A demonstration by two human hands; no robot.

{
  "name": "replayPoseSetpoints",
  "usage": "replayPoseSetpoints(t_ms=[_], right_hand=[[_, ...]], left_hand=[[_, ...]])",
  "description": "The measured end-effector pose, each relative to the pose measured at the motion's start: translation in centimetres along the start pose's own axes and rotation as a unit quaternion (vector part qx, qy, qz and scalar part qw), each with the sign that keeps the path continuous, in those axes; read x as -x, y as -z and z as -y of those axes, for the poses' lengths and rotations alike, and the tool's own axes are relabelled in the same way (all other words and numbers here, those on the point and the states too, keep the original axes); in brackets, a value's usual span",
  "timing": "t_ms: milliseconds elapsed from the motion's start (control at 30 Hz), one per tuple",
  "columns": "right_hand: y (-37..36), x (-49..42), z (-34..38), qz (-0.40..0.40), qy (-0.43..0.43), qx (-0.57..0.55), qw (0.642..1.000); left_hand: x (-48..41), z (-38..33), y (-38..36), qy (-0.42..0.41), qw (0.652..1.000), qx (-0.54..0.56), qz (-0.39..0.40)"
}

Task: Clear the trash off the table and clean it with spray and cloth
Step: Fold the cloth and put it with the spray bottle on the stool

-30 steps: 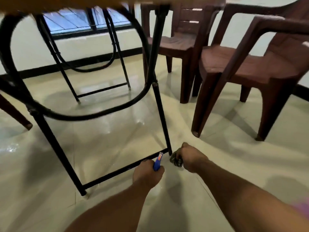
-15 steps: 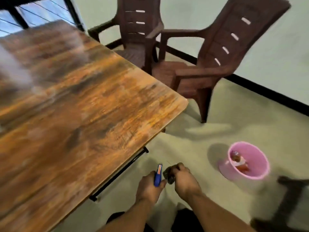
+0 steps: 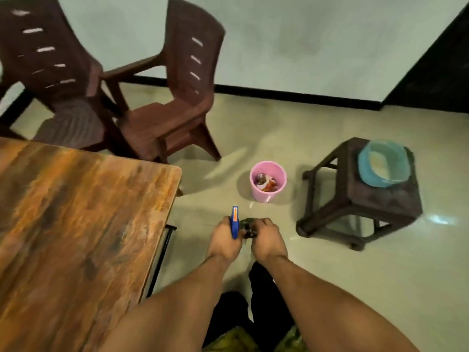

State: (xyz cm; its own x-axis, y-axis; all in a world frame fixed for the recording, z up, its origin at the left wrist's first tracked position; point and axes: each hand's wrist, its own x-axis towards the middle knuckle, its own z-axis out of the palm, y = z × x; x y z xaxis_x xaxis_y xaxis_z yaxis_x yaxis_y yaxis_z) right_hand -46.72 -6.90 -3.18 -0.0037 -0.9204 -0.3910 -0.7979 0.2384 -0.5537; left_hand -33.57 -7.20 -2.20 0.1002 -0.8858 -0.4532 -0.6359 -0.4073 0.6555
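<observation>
At your far left the worktop (image 3: 76, 224) shows a worn wood-grain top streaked in orange and dark brown. It has a rounded near corner and a black metal leg frame (image 3: 162, 255) under its right edge. Behind it stand two dark brown plastic chairs with slotted backs, the left chair (image 3: 50, 59) close against the right chair (image 3: 187, 80). Your left hand (image 3: 224, 241) is curled round a slim blue thing (image 3: 235, 222) that stands upright out of your fist. It carries an orange label strip, but the writing on it is too blurred to read. Just beside it, your right hand (image 3: 266, 241) pinches a small dark crumpled piece (image 3: 247, 227) in its fingertips. Your two hands sit close together over the floor, just right of the worktop's edge. Beyond them on the floor stands the pink bin (image 3: 265, 196), round and open. It holds crumpled wrappers (image 3: 266, 182) in white, red and orange, with no print you could read. Further right, well apart from the worktop, a dark stool (image 3: 380, 199) carries a blue basin (image 3: 364, 171), pale inside, set toward the stool's far side.
</observation>
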Motion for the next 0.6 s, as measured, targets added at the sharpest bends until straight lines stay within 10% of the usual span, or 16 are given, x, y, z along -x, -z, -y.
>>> replayPoseSetpoints(t_ms=[600], right_hand=[[26.5,-7.4,-20.7,-0.225,-0.122,-0.023,0.966]], left_hand=[[-8.9,-29.0,-16.5,-0.233,0.953,-0.171,0.091]])
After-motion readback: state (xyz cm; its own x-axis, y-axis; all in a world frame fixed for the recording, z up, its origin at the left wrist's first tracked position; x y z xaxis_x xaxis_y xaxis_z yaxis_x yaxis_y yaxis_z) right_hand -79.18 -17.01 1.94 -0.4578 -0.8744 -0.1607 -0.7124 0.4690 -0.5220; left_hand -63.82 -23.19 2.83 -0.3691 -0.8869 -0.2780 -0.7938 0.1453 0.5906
